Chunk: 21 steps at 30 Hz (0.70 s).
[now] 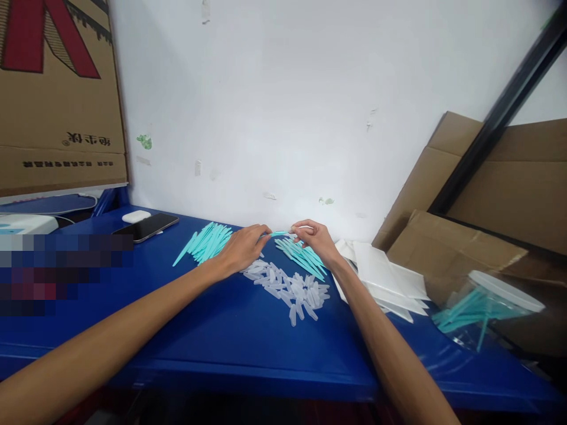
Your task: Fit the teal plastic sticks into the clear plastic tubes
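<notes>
A slim turquoise stick (278, 234) is held level between my two hands, close to the wall. My left hand (245, 247) pinches its left end. The thumb and forefinger of my right hand (315, 237) close on the other end, where a small pale bit shows; I cannot make out whether it is a cap. Beside my left hand lies a pile of turquoise sticks (210, 242). Below my right hand is a second group of turquoise sticks (303, 258). Small translucent pointed caps (287, 283) lie scattered in front of both hands.
The blue table (212, 330) meets a white wall. At left are a phone (155, 227), a white case (136, 216) and a large cardboard box (62, 112). White bags (385, 274), a clear white-lidded jar (487, 307) holding turquoise sticks, and folded cardboard (456, 245) stand at right.
</notes>
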{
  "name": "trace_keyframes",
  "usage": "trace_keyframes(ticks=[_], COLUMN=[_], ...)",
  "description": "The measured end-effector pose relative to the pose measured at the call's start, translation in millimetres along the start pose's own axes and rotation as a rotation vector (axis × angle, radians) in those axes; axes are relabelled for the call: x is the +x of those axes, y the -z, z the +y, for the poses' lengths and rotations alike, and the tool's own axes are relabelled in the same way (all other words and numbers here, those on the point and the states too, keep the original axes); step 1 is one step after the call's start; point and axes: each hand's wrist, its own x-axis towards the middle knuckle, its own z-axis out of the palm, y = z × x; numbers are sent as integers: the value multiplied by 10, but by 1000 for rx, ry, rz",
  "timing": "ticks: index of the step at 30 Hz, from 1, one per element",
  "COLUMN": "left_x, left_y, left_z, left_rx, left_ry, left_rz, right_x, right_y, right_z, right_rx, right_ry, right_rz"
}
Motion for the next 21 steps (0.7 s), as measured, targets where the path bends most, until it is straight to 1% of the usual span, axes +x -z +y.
trace_keyframes(ticks=[4,10,17,19,21], left_x=[1,-19,-18,-22,-20], left_y=[-6,-5,-35,-48,-36], left_z=[7,25,11,39,71], left_rx=[-24,-113,-197,-235,-264], left_ry=[-1,-17,12,15,3], left_rz=[8,-1,89,81,47], right_x=[-9,-34,-50,-62,-71], right_y=[-7,-169,-224,-278,-351], right_z=[-2,36,33,22,9], right_rx=[-22,43,130,163,189], right_ry=[-8,-27,-72,-102,-100], right_rz=[-23,-121,-110,-148,-168])
